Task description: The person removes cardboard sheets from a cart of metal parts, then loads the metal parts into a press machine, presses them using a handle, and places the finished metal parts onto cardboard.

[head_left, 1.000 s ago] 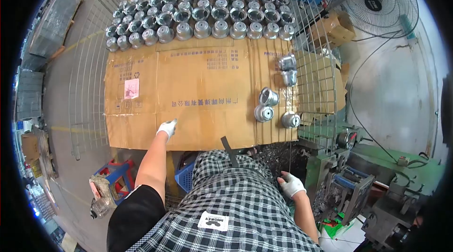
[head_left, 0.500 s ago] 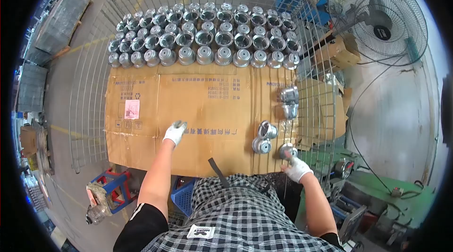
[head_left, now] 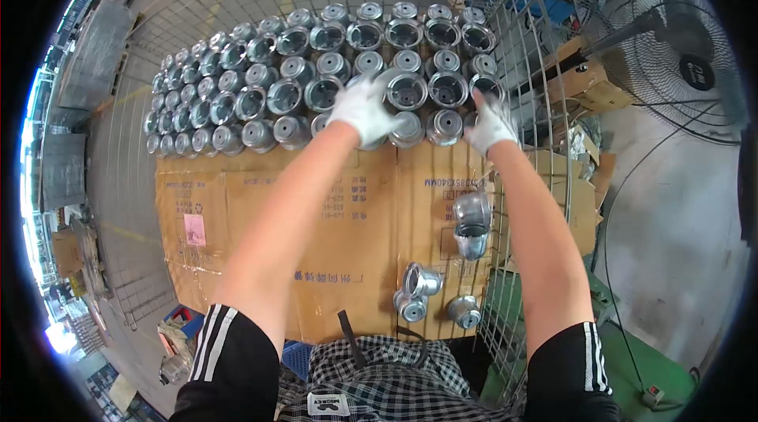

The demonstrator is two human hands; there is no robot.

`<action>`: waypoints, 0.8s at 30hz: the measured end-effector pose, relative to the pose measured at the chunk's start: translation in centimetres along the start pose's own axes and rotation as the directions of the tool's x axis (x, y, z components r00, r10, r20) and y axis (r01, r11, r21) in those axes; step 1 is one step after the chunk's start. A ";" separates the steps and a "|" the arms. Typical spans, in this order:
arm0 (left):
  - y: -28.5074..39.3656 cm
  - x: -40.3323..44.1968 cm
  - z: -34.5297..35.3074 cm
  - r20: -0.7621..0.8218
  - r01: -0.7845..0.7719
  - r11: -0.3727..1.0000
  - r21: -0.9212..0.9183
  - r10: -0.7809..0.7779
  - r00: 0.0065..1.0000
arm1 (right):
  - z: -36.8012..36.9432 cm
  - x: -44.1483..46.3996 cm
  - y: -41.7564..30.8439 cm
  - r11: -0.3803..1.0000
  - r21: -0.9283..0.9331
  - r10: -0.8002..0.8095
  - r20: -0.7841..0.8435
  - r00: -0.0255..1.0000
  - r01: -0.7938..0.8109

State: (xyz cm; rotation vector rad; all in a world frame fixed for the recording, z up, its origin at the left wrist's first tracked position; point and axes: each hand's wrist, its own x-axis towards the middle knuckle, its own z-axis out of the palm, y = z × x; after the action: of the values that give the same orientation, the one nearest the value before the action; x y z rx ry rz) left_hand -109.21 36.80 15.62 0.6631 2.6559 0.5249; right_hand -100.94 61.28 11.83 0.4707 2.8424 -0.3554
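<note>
Both gloved hands reach far over the cardboard (head_left: 371, 217), at the near edge of the packed cups (head_left: 296, 68). Left hand (head_left: 365, 110) is over the near rows, right of their middle; fingers and thumb are spread wide, covering parts of several cups. Cannot tell if it grips one. Right hand (head_left: 491, 122) is at the right end of the near rows, next to the cage (head_left: 567, 153); fingers are partly spread, point far, and are blurred, so hold or touch is unclear. The wide left spread would suit a round body, and two hands on either side of the row end may help keep cups square.

Packed rows appear to alternate capped ends and open mouths, probably so flared rims fit close and cups brace each other. Cardboard likely gives them a flat base within the wire.

Five loose cups sit near right, apart from the rows: a far pair (head_left: 471, 207) touching, a near pair (head_left: 422, 280) touching, and a single cup (head_left: 464, 311) just right of that. Likely set there to stay in easy reach of the apron (head_left: 387, 367) wearer. Pink label (head_left: 194, 230) lies left on the cardboard.
</note>
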 end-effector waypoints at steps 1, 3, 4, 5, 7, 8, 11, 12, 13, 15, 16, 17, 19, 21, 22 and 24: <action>1.0 2.8 0.4 -0.011 -0.030 0.996 0.083 0.031 0.999 | -0.4 2.2 -0.1 0.997 -0.077 -0.014 -0.010 1.000 0.014; 2.4 8.0 1.6 -0.021 -0.103 0.974 0.201 0.110 0.994 | -1.5 5.7 -0.4 0.988 -0.149 -0.049 -0.014 0.999 0.047; 3.3 10.5 1.9 0.012 -0.087 0.957 0.278 0.087 0.996 | -1.1 7.9 0.2 0.979 -0.188 -0.079 -0.021 0.997 0.074; 3.4 12.7 3.0 0.017 -0.094 0.944 0.318 0.093 0.996 | -0.7 9.8 0.9 0.980 -0.181 -0.082 -0.008 0.997 0.080; 3.7 16.2 4.8 0.088 -0.090 0.918 0.386 0.061 0.994 | -0.2 12.9 2.1 0.947 -0.297 -0.123 0.010 0.992 0.120; 3.9 17.4 5.3 0.158 -0.087 0.905 0.415 0.022 0.987 | 0.0 13.8 2.4 0.897 -0.413 -0.160 0.028 0.987 0.157; 3.6 19.2 6.4 0.243 -0.134 0.948 0.290 0.062 0.968 | 0.5 15.5 1.9 0.730 -0.644 -0.157 0.169 0.973 0.229; 4.0 19.1 5.0 0.283 -0.201 0.958 0.205 0.139 0.949 | 0.0 15.6 0.7 0.634 -0.724 -0.104 0.268 0.958 0.272; 4.5 19.7 5.5 0.333 -0.084 0.967 0.242 -0.001 0.943 | 1.4 16.7 1.4 0.662 -0.711 -0.087 0.244 0.966 0.239; 4.4 20.0 6.2 0.294 -0.083 0.952 0.296 -0.008 0.956 | 3.6 19.9 2.4 0.712 -0.681 -0.060 0.183 0.981 0.171; 4.7 19.3 6.0 0.229 -0.014 0.950 0.311 -0.061 0.971 | 2.7 18.7 1.2 0.709 -0.671 -0.064 0.246 0.967 0.217; 4.5 19.0 5.9 0.229 -0.019 0.949 0.314 -0.056 0.972 | 1.0 17.4 0.2 0.705 -0.661 -0.064 0.301 0.952 0.256; 4.4 18.4 5.6 0.217 -0.037 0.947 0.320 -0.035 0.976 | -0.8 15.1 -0.6 0.708 -0.632 -0.134 0.320 0.938 0.317; 4.3 17.6 5.5 0.181 -0.066 0.926 0.372 -0.002 0.984 | -0.7 14.8 -0.7 0.721 -0.626 -0.112 0.318 0.941 0.297; 4.1 17.1 5.3 0.185 -0.078 0.920 0.385 0.006 0.983 | -0.2 14.8 -0.3 0.730 -0.607 -0.157 0.299 0.941 0.315; 4.4 15.8 5.7 0.214 -0.049 0.901 0.431 -0.049 0.975 | -1.0 13.5 -0.8 0.716 -0.607 -0.179 0.320 0.931 0.346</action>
State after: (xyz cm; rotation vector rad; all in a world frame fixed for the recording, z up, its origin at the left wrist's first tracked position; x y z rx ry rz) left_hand -118.24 49.86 8.66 0.7916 2.5696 -0.1524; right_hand -113.83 64.64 9.26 -0.1268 2.5512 0.5166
